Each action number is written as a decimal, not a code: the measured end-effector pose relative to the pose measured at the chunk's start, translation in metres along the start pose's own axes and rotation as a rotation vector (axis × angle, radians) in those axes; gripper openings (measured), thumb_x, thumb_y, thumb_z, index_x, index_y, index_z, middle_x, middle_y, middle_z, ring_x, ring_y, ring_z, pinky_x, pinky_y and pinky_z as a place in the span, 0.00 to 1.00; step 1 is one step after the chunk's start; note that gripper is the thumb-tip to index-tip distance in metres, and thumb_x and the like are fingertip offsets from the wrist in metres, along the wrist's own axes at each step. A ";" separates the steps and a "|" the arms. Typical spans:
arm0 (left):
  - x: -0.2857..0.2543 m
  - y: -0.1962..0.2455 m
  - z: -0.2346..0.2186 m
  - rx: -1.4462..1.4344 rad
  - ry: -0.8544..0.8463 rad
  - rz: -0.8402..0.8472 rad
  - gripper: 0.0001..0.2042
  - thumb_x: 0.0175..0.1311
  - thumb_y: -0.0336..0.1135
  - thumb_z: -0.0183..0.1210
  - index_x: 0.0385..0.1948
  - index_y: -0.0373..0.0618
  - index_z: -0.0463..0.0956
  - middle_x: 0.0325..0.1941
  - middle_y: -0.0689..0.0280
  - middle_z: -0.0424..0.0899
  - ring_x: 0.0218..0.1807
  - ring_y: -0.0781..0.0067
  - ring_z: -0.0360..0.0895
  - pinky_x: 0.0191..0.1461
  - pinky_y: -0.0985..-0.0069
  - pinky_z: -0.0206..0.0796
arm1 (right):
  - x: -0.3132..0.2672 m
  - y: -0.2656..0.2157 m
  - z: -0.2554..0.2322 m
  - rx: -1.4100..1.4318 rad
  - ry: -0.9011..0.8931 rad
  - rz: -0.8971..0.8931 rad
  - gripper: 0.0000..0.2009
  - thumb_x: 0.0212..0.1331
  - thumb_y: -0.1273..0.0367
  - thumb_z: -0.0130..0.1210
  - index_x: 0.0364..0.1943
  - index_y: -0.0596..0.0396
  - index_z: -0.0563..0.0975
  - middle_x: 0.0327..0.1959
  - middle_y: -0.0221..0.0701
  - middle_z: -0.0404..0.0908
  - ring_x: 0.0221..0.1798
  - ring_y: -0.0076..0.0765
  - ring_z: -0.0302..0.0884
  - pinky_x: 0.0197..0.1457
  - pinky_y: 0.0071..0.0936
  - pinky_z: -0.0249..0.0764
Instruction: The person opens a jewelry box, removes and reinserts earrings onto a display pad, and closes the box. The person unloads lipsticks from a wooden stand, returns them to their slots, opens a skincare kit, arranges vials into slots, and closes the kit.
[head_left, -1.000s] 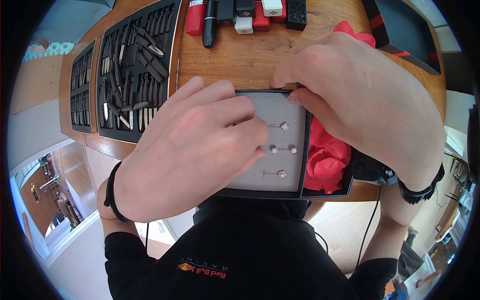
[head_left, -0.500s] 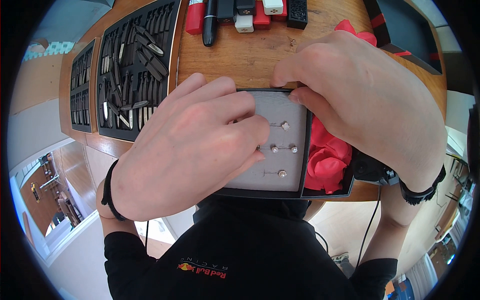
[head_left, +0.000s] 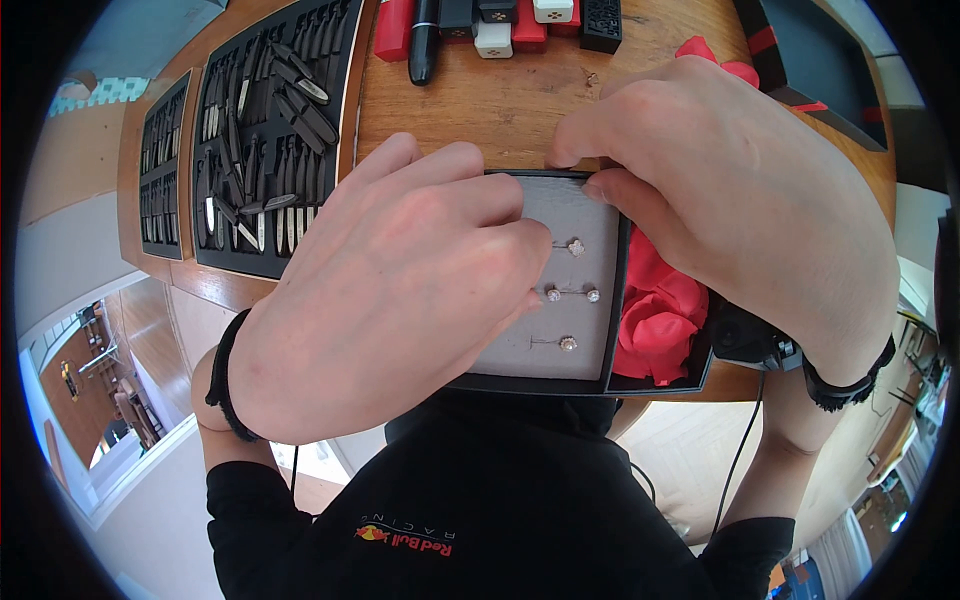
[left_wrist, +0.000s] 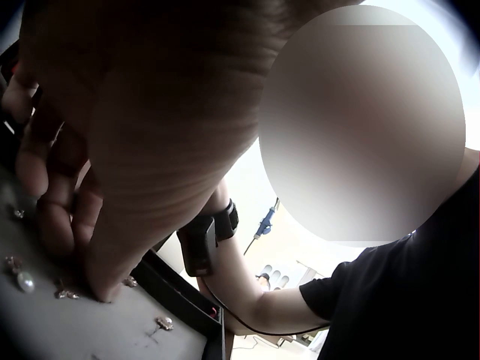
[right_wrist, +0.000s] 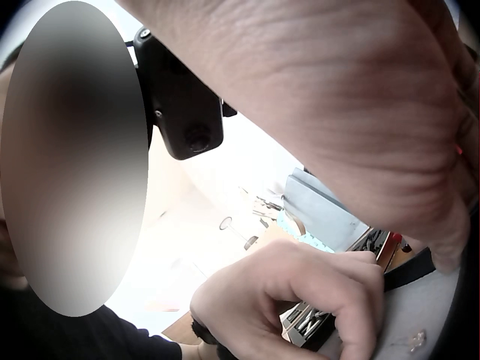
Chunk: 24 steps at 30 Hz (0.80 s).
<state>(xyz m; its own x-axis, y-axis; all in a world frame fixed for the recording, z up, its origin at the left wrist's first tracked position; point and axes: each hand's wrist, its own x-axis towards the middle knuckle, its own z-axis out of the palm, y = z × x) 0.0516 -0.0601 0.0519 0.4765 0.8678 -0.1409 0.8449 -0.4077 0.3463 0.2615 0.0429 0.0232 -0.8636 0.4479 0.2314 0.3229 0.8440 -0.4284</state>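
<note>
A black-rimmed jewellery box with a grey pad lies before me. On the pad sit a clover-shaped stud earring, two round studs and a flower-like stud. My left hand bends over the pad's left half, pinching a small earring at thumb and fingertips; the hand mostly hides it. A pearl earring lies near those fingertips in the left wrist view. My right hand grips the box's far wall, thumb inside and curled index finger outside.
Red petals fill the compartment on the right. Black trays of dark-handled tools stand at left. Lipsticks and small boxes line the back, and a small gold piece lies nearby. A black lid sits back right.
My left hand has shifted slightly right over the pad, up to the left round stud. The whole scene sits a little higher in the head view. My right hand keeps its hold.
</note>
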 end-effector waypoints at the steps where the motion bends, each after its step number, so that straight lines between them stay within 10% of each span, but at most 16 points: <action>1: 0.000 0.000 0.000 0.004 -0.005 -0.006 0.08 0.55 0.36 0.75 0.28 0.49 0.84 0.31 0.68 0.79 0.42 0.64 0.75 0.47 0.65 0.64 | 0.003 -0.008 -0.010 0.010 -0.001 -0.008 0.09 0.62 0.75 0.66 0.46 0.53 0.85 0.42 0.34 0.86 0.49 0.47 0.84 0.56 0.39 0.79; 24: -0.011 0.010 0.012 0.083 0.159 0.046 0.13 0.40 0.25 0.75 0.27 0.47 0.80 0.31 0.68 0.77 0.37 0.62 0.75 0.41 0.66 0.64 | -0.001 -0.001 0.000 -0.009 0.028 0.015 0.09 0.61 0.75 0.67 0.45 0.53 0.85 0.41 0.33 0.86 0.48 0.47 0.83 0.54 0.39 0.79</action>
<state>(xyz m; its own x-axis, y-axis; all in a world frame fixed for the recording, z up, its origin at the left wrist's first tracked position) 0.0576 -0.0776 0.0457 0.4766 0.8788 0.0239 0.8431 -0.4646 0.2707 0.2623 0.0413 0.0238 -0.8474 0.4687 0.2493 0.3397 0.8396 -0.4240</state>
